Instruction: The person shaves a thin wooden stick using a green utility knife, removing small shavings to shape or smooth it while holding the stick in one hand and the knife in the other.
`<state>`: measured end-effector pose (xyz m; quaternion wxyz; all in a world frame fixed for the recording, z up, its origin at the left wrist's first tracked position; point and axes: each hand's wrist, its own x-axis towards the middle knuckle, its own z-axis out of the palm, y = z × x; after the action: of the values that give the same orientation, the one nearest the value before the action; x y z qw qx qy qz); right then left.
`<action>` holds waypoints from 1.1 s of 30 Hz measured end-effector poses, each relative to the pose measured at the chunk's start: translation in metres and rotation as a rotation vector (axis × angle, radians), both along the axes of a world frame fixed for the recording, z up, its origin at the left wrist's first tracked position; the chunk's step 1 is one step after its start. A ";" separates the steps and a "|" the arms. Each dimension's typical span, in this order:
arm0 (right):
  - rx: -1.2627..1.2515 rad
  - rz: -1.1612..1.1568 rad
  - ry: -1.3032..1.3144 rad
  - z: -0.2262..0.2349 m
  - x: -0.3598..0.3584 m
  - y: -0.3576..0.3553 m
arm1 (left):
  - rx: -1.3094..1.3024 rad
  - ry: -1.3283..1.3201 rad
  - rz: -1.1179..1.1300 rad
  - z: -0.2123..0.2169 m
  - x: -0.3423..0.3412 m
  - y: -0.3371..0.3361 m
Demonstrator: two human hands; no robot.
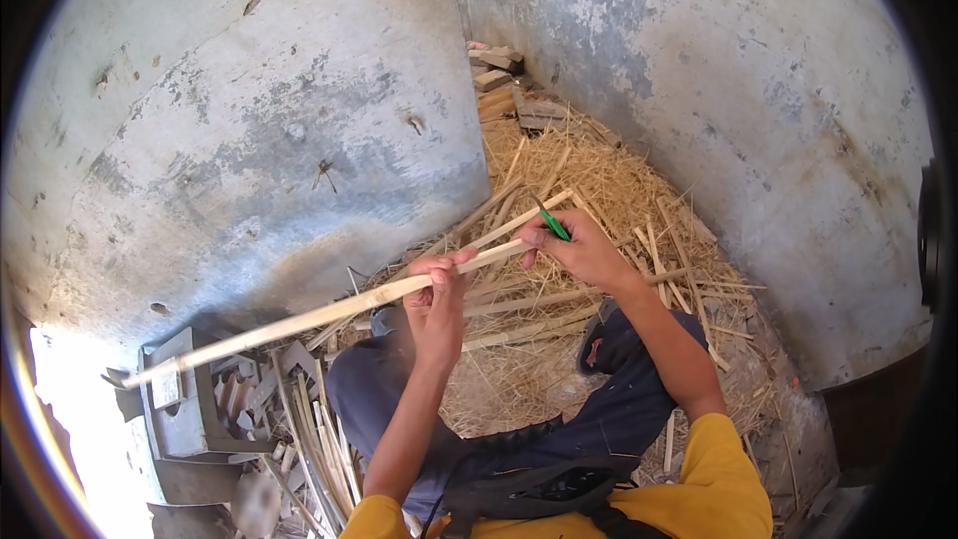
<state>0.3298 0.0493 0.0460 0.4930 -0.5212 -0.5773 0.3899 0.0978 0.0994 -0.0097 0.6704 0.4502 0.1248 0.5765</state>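
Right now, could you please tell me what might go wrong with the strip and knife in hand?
The green-handled knife sits in the right hand, close to the long strip, so a slip could cut that hand. The strip reaches well past the left hand toward the grey box, so its far end might knock it. Loose shavings could be slippery underfoot.

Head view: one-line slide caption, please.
Left hand and right hand hold a long pale strip, the right also holding a green-handled tool, above straw-like shavings.
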 end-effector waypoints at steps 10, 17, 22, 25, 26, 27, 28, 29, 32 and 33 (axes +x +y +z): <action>-0.043 0.075 0.182 0.014 0.022 -0.003 | 0.359 0.784 -0.322 0.012 -0.004 -0.025; -0.083 0.116 0.126 0.005 0.029 0.007 | 0.647 1.221 -0.953 0.046 0.007 -0.090; -0.096 0.030 0.062 0.005 0.033 0.004 | 0.939 0.958 0.273 0.078 0.000 -0.067; -0.020 -0.031 0.036 0.005 0.033 0.005 | 0.920 1.216 0.451 0.054 -0.017 -0.031; 0.038 -0.066 0.055 0.006 0.024 0.007 | 0.729 1.238 0.192 0.049 -0.023 -0.022; 0.096 -0.100 0.072 0.007 0.018 0.007 | 0.532 1.239 -0.060 0.045 -0.030 -0.015; 0.166 -0.195 -0.080 0.006 0.016 0.006 | 0.331 1.219 -0.306 0.042 -0.033 -0.012; 0.232 -0.291 -0.230 0.001 0.014 0.005 | 0.353 1.157 -0.254 0.037 -0.033 -0.012; 0.368 -0.360 -0.446 0.002 0.010 -0.002 | 0.242 1.022 -0.252 0.034 -0.038 -0.015; 0.404 -0.350 -0.479 0.004 0.009 -0.006 | 0.092 1.006 -0.354 0.043 -0.042 -0.012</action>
<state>0.3393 0.0438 0.0504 0.4958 -0.5810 -0.6439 0.0444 0.0559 0.0876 0.0338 0.5944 0.7139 0.3275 0.1725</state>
